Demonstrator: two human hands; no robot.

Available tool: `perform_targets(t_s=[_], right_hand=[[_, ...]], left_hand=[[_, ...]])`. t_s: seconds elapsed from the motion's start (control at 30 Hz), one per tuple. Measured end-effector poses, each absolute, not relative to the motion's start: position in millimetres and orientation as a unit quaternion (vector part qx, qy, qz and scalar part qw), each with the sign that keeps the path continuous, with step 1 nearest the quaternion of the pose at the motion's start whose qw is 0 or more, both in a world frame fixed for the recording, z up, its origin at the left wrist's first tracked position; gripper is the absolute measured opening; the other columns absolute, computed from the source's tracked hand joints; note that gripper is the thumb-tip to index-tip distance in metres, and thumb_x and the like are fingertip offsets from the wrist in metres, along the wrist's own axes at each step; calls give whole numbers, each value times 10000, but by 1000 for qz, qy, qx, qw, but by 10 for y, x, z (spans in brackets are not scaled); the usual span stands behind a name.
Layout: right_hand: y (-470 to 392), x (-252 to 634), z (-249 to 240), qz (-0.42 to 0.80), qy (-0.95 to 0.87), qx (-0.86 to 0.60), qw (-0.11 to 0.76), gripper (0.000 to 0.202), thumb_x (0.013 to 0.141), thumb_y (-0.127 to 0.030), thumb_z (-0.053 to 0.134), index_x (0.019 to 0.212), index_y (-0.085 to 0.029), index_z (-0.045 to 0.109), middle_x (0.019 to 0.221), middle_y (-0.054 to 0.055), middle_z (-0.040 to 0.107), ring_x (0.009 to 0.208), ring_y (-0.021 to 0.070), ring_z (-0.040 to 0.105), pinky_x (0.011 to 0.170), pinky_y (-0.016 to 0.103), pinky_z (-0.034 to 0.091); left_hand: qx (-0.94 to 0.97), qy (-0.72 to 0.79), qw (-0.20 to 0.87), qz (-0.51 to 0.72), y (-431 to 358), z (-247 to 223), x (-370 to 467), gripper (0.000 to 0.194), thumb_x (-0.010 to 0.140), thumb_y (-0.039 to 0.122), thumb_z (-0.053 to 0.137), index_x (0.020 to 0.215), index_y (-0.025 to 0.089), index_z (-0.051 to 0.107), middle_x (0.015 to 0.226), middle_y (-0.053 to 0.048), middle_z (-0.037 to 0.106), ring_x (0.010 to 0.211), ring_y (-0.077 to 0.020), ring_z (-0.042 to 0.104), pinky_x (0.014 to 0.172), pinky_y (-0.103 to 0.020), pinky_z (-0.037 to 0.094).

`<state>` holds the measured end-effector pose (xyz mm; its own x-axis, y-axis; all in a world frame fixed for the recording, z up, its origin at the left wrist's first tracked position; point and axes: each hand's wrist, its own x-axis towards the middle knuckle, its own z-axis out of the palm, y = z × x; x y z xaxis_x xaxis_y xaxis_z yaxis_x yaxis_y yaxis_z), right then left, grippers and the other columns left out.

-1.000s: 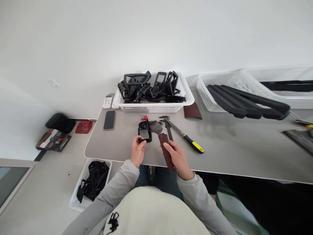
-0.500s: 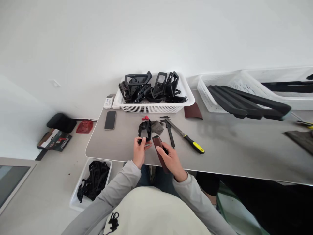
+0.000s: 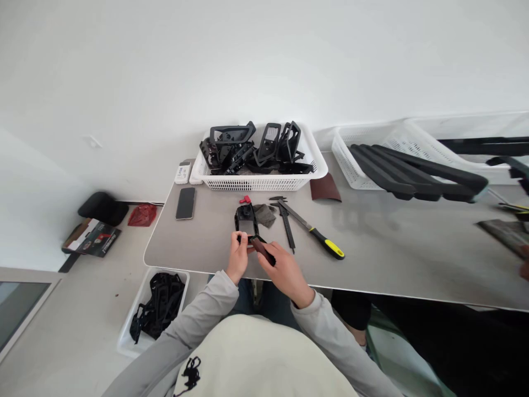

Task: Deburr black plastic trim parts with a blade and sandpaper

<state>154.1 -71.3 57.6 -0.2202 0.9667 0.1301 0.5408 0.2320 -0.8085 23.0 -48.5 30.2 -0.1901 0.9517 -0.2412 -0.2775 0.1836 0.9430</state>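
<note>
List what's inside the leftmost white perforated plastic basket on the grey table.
The basket holds jumbled black plastic frames. They cover most of its bottom; anything beneath them is hidden.

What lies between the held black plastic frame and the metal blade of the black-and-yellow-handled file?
Head view: a crumpled grey cloth, then a slim dark caliper.

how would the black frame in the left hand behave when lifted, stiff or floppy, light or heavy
The black frame would probably feel light for its size: slim sides surround an open middle. It is likely stiff rather than floppy, as those sides look straight beyond the left hand at its near end. Their thinness suggests they might flex if squeezed.
</note>
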Motion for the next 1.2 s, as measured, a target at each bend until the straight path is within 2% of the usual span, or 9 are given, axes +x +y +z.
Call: perform_targets(t_s=[0.1, 0.27, 0.4, 0.6, 0.7, 0.83, 0.97, 1.1, 1.2], right_hand=[[-725, 1555, 600, 324, -713, -534, 320, 316, 870, -293, 486, 1093, -194, 686, 804, 62, 619, 672, 204, 601, 637, 320, 466], [-701, 1546, 630, 340, -701, -514, 360, 335, 875, -310, 479, 1123, -196, 674, 847, 68, 630, 739, 208, 608, 691, 324, 472], [-676, 1593, 613, 394, -685, -508, 343, 318, 857, -342, 498, 1033, -179, 706, 763, 48, 629, 692, 205, 596, 658, 321, 459], [-610, 1684, 573, 461, -563, -534, 431, 377, 807, -449, 558, 995, -161, 713, 962, 69, 726, 870, 245, 629, 792, 353, 478], [-587, 1660, 555, 487, -512, -551, 444, 418, 780, -484, 587, 1008, -162, 724, 935, 62, 737, 829, 244, 631, 735, 347, 489], [-596, 1612, 556, 521, -481, -546, 446, 428, 778, -497, 595, 1031, -179, 730, 775, 33, 714, 707, 214, 606, 612, 311, 468], [-591, 1572, 571, 534, -478, -542, 439, 437, 782, -487, 589, 1052, -172, 727, 729, 24, 688, 644, 185, 562, 569, 291, 432], [-549, 1547, 597, 553, -492, -527, 418, 444, 772, -497, 577, 1012, -158, 733, 750, 28, 690, 643, 179, 553, 573, 290, 426], [-538, 1569, 640, 555, -511, -513, 409, 379, 761, -483, 580, 896, -169, 742, 792, 30, 701, 694, 191, 575, 620, 298, 440]], left_hand=[[309, 532, 550, 565, -468, 308, 226, 555, 641, 709, 647, 837, 231, 445, 897, -14, 609, 770, -163, 639, 722, -331, 540], [291, 513, 563, 578, -452, 340, 234, 567, 578, 627, 750, 811, 227, 422, 751, 44, 544, 690, -137, 622, 702, -310, 532], [260, 515, 562, 593, -438, 343, 225, 566, 563, 578, 783, 802, 224, 411, 733, 55, 523, 669, -132, 614, 699, -323, 529], [218, 489, 582, 612, -423, 355, 229, 614, 518, 556, 816, 821, 228, 394, 719, 58, 576, 665, -162, 659, 770, -390, 525], [224, 471, 598, 609, -453, 374, 244, 623, 492, 482, 856, 834, 223, 403, 749, 51, 607, 692, -156, 670, 803, -382, 519], [234, 485, 586, 606, -477, 381, 257, 625, 470, 384, 882, 817, 220, 389, 718, 69, 606, 661, -132, 652, 791, -365, 523], [220, 528, 555, 604, -469, 369, 281, 629, 458, 378, 878, 783, 227, 362, 633, 98, 562, 550, -115, 606, 683, -332, 522], [222, 501, 569, 613, -480, 358, 289, 608, 476, 400, 867, 799, 224, 383, 685, 79, 593, 605, -126, 632, 706, -331, 523], [222, 484, 585, 612, -489, 345, 274, 577, 531, 481, 830, 805, 222, 393, 698, 72, 595, 627, -137, 646, 712, -340, 523]])
